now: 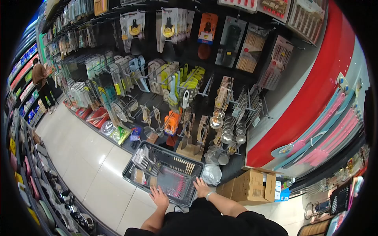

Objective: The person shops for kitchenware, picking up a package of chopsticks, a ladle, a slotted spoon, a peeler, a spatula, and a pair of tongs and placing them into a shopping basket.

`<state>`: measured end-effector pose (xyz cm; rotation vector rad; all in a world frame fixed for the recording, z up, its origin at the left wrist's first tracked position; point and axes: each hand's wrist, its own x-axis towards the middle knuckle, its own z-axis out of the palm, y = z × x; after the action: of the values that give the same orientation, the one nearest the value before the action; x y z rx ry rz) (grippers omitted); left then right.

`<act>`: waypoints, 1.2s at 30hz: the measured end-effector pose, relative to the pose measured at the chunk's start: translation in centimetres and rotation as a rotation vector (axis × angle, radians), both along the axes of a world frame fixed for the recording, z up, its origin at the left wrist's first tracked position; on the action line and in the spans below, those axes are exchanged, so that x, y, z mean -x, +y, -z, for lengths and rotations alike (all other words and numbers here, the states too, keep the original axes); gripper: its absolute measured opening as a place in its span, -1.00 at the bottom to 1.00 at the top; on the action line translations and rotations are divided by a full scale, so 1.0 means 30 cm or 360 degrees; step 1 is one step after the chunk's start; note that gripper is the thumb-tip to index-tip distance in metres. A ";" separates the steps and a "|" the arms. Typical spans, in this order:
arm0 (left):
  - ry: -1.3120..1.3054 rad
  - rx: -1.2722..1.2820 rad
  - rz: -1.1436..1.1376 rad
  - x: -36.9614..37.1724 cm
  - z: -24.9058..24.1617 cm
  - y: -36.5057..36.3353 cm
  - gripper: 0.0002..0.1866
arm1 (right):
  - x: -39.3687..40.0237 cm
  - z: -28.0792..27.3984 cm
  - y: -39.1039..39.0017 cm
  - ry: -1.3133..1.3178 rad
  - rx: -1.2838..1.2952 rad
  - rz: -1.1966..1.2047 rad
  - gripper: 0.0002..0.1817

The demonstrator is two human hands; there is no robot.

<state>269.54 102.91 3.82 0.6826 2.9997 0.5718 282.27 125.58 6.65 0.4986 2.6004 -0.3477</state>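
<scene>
A black plastic shopping basket (168,152) is in front of me, low over the tiled floor. My left hand (159,197) lies at its near rim, fingers stretched out and spread. At the basket's right near corner is my right hand (202,188), with its fingers extended over the rim and a bracelet at the wrist. Inside, on the left, lie packaged dark-handled utensils (146,162) and a small brown card package (139,175). Pink, fringe-like lines (178,181) show at the basket's bottom.
Hanging kitchen tools, including ladles and strainers (226,135) and green-handled utensils (189,84), fill the rack ahead. A cardboard box (246,188) stands at right. Pans line the left shelf (43,188). Farther down the aisle stands a person (39,78).
</scene>
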 end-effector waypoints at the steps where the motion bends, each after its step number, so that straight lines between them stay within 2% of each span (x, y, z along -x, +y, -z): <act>1: 0.0013 -0.0019 0.0003 0.002 0.002 0.002 -0.40 | 0.013 -0.055 -0.009 -0.0168 0.0118 0.0097 -0.17; 7: -0.0061 -0.0016 0.0027 0.003 0.015 -0.009 -0.43 | 0.019 -0.048 -0.026 -0.0197 0.0097 0.0137 -0.15; 15: -0.0094 0.0130 0.0058 0.011 0.040 -0.010 -0.44 | -0.003 -0.011 -0.015 0.0013 -0.0007 0.0051 -0.11; 24: -0.0166 0.0187 0.0094 0.016 0.061 -0.016 -0.46 | -0.005 0.003 -0.012 -0.0023 0.0001 0.0062 -0.11; 36: -0.0227 0.0538 0.0216 0.042 0.102 -0.025 -0.50 | 0.009 -0.006 -0.006 -0.0143 -0.0006 0.0013 -0.01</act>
<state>268.29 102.18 0.75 0.7719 2.7886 0.0972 282.00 125.39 6.84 0.5140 2.5137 -0.3157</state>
